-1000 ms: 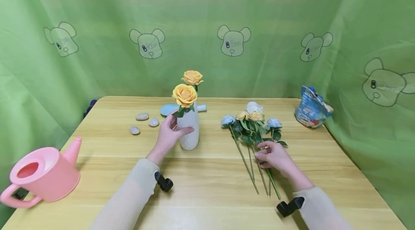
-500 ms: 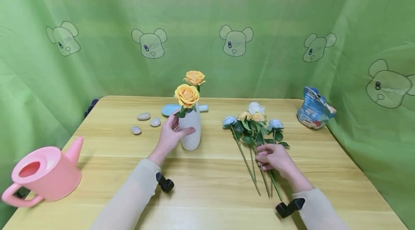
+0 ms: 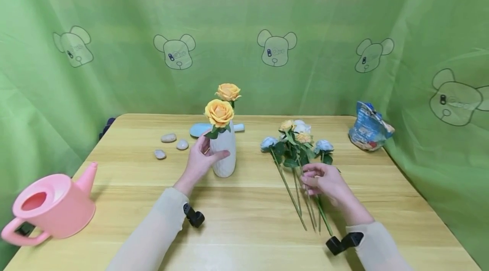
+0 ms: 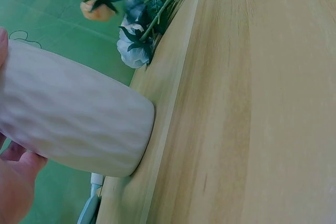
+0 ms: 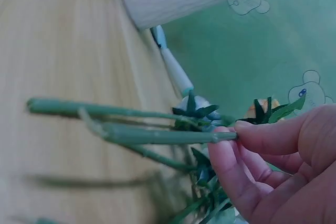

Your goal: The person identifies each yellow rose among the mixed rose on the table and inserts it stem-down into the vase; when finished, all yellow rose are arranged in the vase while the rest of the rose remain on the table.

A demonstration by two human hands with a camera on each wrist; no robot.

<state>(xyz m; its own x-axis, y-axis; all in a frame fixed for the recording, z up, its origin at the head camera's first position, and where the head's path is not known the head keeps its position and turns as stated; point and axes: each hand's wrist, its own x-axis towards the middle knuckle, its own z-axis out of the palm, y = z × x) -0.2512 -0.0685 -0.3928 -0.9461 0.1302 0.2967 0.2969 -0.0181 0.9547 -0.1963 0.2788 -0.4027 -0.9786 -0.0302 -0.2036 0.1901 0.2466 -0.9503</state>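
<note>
A white ridged vase point(image 3: 225, 156) stands upright left of the table's middle with two yellow roses point(image 3: 219, 113) in it. My left hand point(image 3: 199, 161) holds the vase from its left side, thumb across the front. On the right, my right hand point(image 3: 326, 182) pinches the green stem point(image 5: 173, 136) of a yellow rose point(image 3: 287, 125) between thumb and fingertips. Around it lie another yellow rose point(image 3: 304, 137), a white rose point(image 3: 302, 126) and blue roses point(image 3: 324, 145). Their leaves overlap, so some stems are hidden.
A pink watering can point(image 3: 55, 205) stands at the left. Several grey stones point(image 3: 168, 137) lie left of the vase, and a light-blue shovel-like tool point(image 3: 200, 129) lies behind it. A crumpled blue bag point(image 3: 369, 128) is at the back right.
My right hand has risen slightly, and the pinched yellow rose's bloom has shifted up, away from me, among the other flowers. The left hand and vase stay in place.
</note>
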